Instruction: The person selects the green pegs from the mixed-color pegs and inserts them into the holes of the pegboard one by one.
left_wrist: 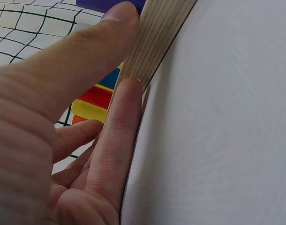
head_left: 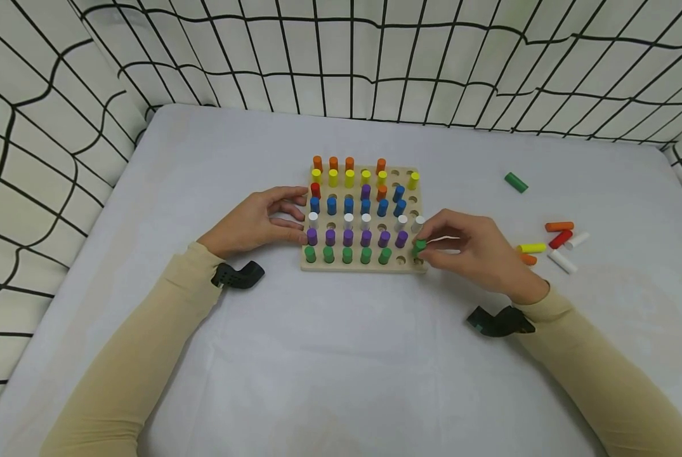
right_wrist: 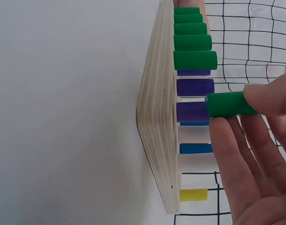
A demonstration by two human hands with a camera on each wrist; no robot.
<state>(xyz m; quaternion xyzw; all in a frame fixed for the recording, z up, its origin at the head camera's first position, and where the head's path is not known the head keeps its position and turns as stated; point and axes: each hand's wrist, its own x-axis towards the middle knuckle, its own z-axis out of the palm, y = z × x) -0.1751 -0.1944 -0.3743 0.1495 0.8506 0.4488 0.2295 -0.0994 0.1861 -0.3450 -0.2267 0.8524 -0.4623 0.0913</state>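
A wooden pegboard (head_left: 363,268) lies on the white-covered table, its rows filled with coloured pegs: orange and yellow at the back, then red, blue, white, purple and green towards the front. My right hand (head_left: 472,244) pinches a green peg (right_wrist: 229,104) between thumb and fingers, over the board's front right corner. In the right wrist view, this peg is raised off the board's face, overlapping a purple peg (right_wrist: 192,112). At the left edge my left hand (head_left: 266,219) rests its fairly straight fingers against the board's layered side (left_wrist: 154,42), thumb near a purple peg.
To the right lie several loose pegs, among them an orange peg (head_left: 559,226), a red peg (head_left: 560,239), a yellow peg (head_left: 531,248) and a white peg (head_left: 562,261). A green peg (head_left: 516,183) lies farther back. Black wire grid (head_left: 352,76) surrounds the table's back and sides.
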